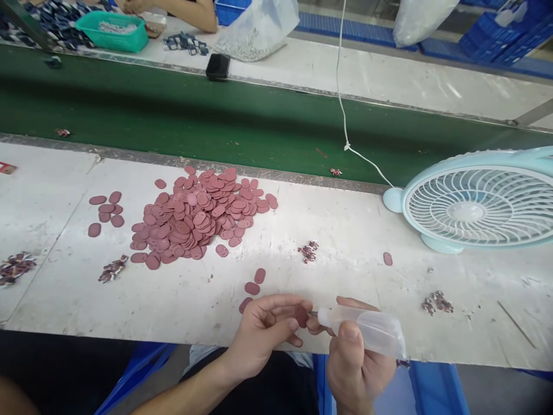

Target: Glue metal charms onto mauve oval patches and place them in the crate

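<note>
Near the front edge of the white table, my left hand (265, 334) pinches a dark red oval piece (301, 316) between thumb and fingers. My right hand (360, 360) is wrapped round a translucent squeeze bottle (371, 329), lying nearly level, its thin tip pointing left at the piece. Whether the tip touches it cannot be made out. Several loose red ovals (252, 288) lie just beyond my left hand. Farther back and left is a large heap of the same ovals (194, 216). A small cluster of shiny brown-and-white parts (308, 252) rests beyond my hands.
A light blue fan (466, 210) stands at the right, its white cord crossing the green belt (276, 129). More small clusters (438, 302) lie right and left. Across the belt are a green basket (113, 31), a plastic bag (261, 31) and another person's arm (190, 11).
</note>
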Motion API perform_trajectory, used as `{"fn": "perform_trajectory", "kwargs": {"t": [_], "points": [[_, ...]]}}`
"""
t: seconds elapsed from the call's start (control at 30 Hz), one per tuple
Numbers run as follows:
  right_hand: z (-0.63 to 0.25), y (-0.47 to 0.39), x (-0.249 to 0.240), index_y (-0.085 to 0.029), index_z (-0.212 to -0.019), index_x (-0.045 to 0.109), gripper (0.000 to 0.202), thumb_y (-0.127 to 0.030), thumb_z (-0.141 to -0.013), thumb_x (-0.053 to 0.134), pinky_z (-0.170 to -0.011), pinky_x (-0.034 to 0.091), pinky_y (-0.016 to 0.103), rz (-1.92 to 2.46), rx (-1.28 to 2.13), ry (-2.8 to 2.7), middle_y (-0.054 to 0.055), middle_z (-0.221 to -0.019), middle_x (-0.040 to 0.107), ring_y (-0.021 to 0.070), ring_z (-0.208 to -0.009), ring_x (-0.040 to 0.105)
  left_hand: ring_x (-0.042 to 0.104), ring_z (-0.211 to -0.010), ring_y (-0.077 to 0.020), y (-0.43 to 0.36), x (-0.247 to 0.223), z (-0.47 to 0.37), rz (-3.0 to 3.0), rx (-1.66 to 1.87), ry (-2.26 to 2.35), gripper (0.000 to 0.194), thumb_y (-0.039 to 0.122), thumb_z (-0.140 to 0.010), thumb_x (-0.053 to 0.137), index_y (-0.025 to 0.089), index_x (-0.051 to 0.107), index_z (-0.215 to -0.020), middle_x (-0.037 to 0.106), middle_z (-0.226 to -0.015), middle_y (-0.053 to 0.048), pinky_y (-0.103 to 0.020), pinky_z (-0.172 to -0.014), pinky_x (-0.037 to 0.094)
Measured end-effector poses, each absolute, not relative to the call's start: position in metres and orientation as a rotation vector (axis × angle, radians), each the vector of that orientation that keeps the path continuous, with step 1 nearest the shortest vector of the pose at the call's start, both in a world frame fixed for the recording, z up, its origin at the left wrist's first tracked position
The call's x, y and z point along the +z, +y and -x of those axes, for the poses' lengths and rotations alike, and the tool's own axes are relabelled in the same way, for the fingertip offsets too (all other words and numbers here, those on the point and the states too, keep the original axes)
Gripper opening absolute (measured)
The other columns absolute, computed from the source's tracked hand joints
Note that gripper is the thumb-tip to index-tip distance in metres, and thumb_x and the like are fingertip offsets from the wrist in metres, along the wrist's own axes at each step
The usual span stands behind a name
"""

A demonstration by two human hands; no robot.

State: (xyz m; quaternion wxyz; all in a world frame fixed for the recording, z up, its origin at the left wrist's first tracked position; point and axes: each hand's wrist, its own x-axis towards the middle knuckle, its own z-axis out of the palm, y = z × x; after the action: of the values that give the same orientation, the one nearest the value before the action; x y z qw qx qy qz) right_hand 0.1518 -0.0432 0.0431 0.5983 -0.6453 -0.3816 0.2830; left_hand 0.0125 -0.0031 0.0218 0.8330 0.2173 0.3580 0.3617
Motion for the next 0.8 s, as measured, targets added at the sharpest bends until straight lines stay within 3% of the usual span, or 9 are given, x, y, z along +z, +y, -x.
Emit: {"fn": "perform_trajectory", "kwargs": {"t": [0.33,0.63,0.8], "points": [[-0.1515,-0.0456,0.0443,-0.021,-0.109,0.064,0.020,-0.034,-0.096,0.059,-0.063,0.055,0.042,1.444,0.709,-0.806,0.003,-0.076,0.068,0.0238,-0.065,0.066,0.076,-0.089,-0.0184,-0.0026,0.0246,-0.0131,-0.449,0.765,0.747,0.026,0.023,-0.083,0.079,0.025,0.078,-0.109,0.080,-0.112,-0.007,-0.021,-0.065,0.061],[-0.1533,-0.0446,0.0455,-0.020,-0.108,0.064,0.019,-0.034,-0.096,0.058,-0.063,0.056,0.044,1.450,0.665,-0.909,0.005,-0.076,0.068,0.0257,-0.066,0.068,0.076,-0.089,-0.0186,-0.0023,0.0254,-0.0123,-0.462,0.756,0.737,0.026,0.022,-0.084,0.079,0.024,0.078,-0.110,0.080,-0.114,-0.008,-0.021,-0.066,0.061],[-0.1511,-0.0450,0.0465,-0.021,-0.105,0.065,0.015,-0.027,-0.097,0.054,-0.055,0.056,0.043,1.344,0.703,-0.860,0.007,-0.082,0.067,0.0252,-0.061,0.068,0.077,-0.083,-0.0175,-0.0017,0.0274,-0.0123,-0.438,0.750,0.712,0.024,0.022,-0.084,0.078,0.023,0.079,-0.109,0.081,-0.101,-0.007,-0.019,-0.063,0.060]]}}
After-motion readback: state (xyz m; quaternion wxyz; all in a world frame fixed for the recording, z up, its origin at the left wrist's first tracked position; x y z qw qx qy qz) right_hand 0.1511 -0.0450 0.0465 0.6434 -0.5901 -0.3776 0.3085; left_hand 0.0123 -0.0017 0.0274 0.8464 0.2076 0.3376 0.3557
